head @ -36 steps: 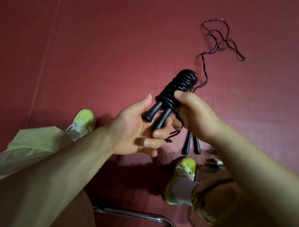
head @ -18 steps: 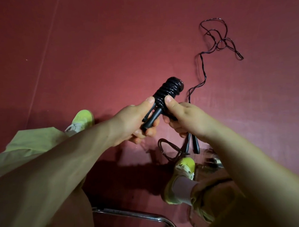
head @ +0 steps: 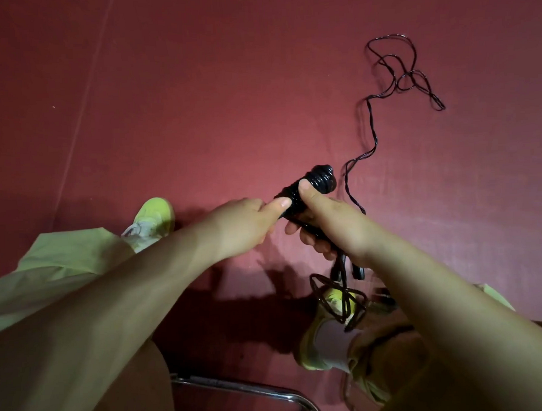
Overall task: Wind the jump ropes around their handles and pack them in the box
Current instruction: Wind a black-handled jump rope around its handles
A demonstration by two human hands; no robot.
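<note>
A black jump rope bundle (head: 320, 181), its cord coiled round the paired handles, is held over the red floor. My right hand (head: 324, 221) grips the bundle, thumb pressed on the coils. My left hand (head: 245, 222) holds the near end of the bundle, thumb stretched along it; its fingers are hidden underneath. A loose loop of cord (head: 337, 298) hangs below my right hand. A second black rope (head: 394, 72) lies tangled on the floor at the far right, its cord trailing toward my hands. Two black handle ends (head: 348, 268) show under my right wrist. No box is in view.
Red floor (head: 196, 99) fills the view. My legs in pale green trousers and yellow-green shoes (head: 153, 216) stand below. A chrome chair tube (head: 240, 390) runs along the bottom.
The bundle has dropped lower and further from me. My right thumb moved up onto the coils, the left hand turned over the near end, and a cord loop now dangles over my right shoe.
</note>
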